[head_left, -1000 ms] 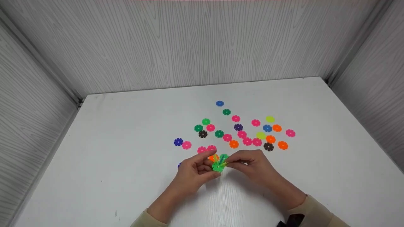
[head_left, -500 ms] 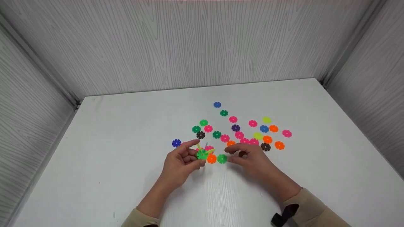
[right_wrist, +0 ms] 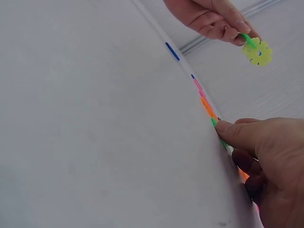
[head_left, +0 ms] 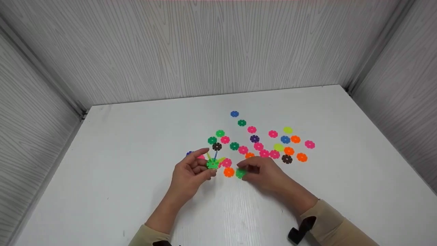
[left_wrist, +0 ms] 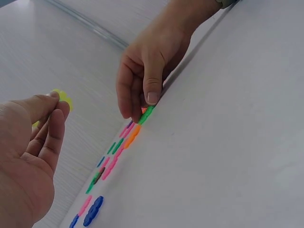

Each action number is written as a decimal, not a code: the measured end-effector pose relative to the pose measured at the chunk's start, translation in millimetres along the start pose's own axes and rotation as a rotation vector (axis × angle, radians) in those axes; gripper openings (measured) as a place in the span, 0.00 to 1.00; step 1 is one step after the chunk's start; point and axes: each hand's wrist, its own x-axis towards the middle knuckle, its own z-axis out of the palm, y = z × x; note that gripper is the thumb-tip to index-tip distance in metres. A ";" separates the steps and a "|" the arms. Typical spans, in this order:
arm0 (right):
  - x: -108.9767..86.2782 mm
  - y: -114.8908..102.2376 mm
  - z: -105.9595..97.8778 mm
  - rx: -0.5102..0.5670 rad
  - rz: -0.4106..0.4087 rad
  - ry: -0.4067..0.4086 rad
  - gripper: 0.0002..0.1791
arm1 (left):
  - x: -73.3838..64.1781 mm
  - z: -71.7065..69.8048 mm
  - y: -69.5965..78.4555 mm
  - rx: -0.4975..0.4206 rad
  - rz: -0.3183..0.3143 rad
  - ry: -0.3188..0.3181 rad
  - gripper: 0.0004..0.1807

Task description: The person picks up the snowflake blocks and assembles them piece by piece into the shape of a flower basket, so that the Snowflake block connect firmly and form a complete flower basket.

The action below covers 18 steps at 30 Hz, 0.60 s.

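Observation:
My left hand (head_left: 187,176) is raised over the table, pinching a small cluster of slotted, flower-shaped plastic discs between thumb and index finger. A bright green disc (head_left: 212,164) faces the head camera, with a blue and yellow discs seen edge-on behind it. One yellow disc (right_wrist: 259,53) of the cluster shows face-on in the right wrist view. Low at the table, my right hand (head_left: 266,173) has thumb and fingertips at a loose green disc (head_left: 240,173), gripping its edge; the fingers partly cover it. An orange disc (head_left: 229,172) lies just left of that one.
Many loose discs are spread flat beyond the hands, among them pink (head_left: 243,150), dark green (head_left: 234,146), purple (head_left: 254,138) and brown (head_left: 287,159) ones. A blue disc (head_left: 234,113) lies farthest back. Grey wood-grain panels (head_left: 218,48) enclose the white table (head_left: 136,143).
The left hand has moved left and slightly away with the cluster, parting from the right hand. The right hand has let go of the cluster and come down onto the loose green disc.

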 end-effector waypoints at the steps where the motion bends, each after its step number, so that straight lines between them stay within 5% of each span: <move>1: -0.4 0.4 -0.4 0.001 -0.005 -0.001 0.22 | -0.1 0.0 -0.2 0.000 0.002 -0.002 0.34; 11: -9.8 0.5 -7.7 0.036 -0.066 0.011 0.11 | -3.3 5.2 -2.0 0.008 0.002 -0.021 0.33; 18: -15.3 -16.2 -8.7 0.165 -0.227 0.048 0.08 | -7.4 17.2 -2.0 -0.007 -0.014 -0.076 0.31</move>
